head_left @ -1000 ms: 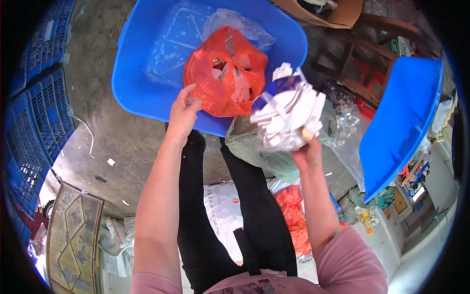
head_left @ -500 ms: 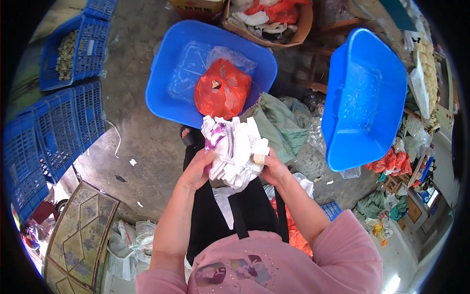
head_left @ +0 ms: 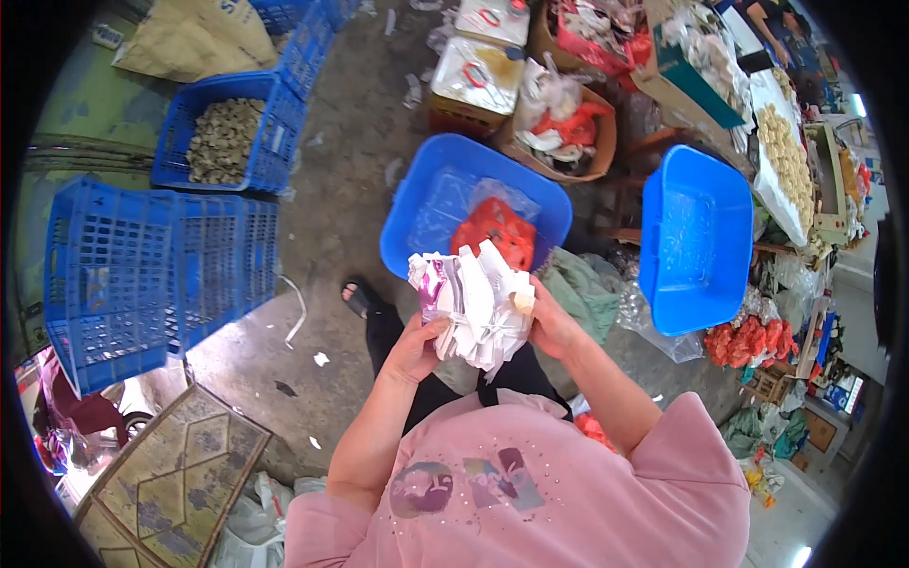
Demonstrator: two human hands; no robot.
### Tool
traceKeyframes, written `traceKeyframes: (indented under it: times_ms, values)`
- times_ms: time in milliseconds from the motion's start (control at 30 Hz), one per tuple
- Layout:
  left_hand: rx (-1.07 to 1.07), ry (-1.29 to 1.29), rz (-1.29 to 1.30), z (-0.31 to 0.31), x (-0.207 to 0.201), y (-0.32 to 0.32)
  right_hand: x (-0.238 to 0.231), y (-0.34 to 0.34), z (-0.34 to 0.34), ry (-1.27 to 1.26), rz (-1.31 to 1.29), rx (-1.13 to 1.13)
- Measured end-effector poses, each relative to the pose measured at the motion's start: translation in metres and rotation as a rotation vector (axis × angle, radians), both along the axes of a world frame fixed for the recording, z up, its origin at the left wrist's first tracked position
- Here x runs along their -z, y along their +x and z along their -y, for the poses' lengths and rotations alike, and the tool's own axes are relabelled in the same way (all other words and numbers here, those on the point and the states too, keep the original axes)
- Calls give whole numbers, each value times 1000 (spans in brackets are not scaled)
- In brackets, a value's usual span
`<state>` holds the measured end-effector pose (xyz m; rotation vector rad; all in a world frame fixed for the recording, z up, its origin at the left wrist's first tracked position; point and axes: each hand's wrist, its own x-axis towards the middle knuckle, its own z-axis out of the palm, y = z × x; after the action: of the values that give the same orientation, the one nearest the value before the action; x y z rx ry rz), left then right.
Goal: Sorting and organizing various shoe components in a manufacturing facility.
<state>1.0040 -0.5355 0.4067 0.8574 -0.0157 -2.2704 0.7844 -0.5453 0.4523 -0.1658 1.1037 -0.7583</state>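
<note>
A thick bundle of white folded paper pieces (head_left: 481, 305), some printed purple on the left side, is held up in front of my body. My left hand (head_left: 418, 348) grips its lower left, and my right hand (head_left: 553, 325) clasps the right side, close to a small tan piece (head_left: 522, 302) at the edge. Fingers under the bundle are hidden. Just beyond it stands a blue plastic tub (head_left: 401, 210) containing a red plastic bag (head_left: 496, 232) and some clear film. The bundle partly covers the tub's near side.
Slatted blue crates (head_left: 114, 284) line the left, one holding pale lumpy pieces (head_left: 225, 140). Another blue tub (head_left: 699, 237) stands at right, beside a green sack (head_left: 579, 289). Farther back are a stuffed carton (head_left: 597, 142) and tins (head_left: 475, 78). A worn metal panel (head_left: 180, 473) leans lower left.
My view has lifted and shifted left, so more of the far floor shows. Both hands still hold the bundle, and my left foot now shows stepped out to the left.
</note>
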Motion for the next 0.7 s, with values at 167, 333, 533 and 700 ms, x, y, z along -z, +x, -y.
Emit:
traceKeyframes:
  times_ms: [167,333,533,700]
  values:
    - [-126,-18,-92,27,-26,144,-34,139,38,-83,-5,-83]
    - [-267,-86,-46,46,-56,252,-64,237,87,-278,-73,-291]
    - [-414,-102,-67,69,-74,316,-63,296,125,-369,-53,-372]
    - [-496,-42,-41,99,-75,345,-68,312,152,-292,58,-362]
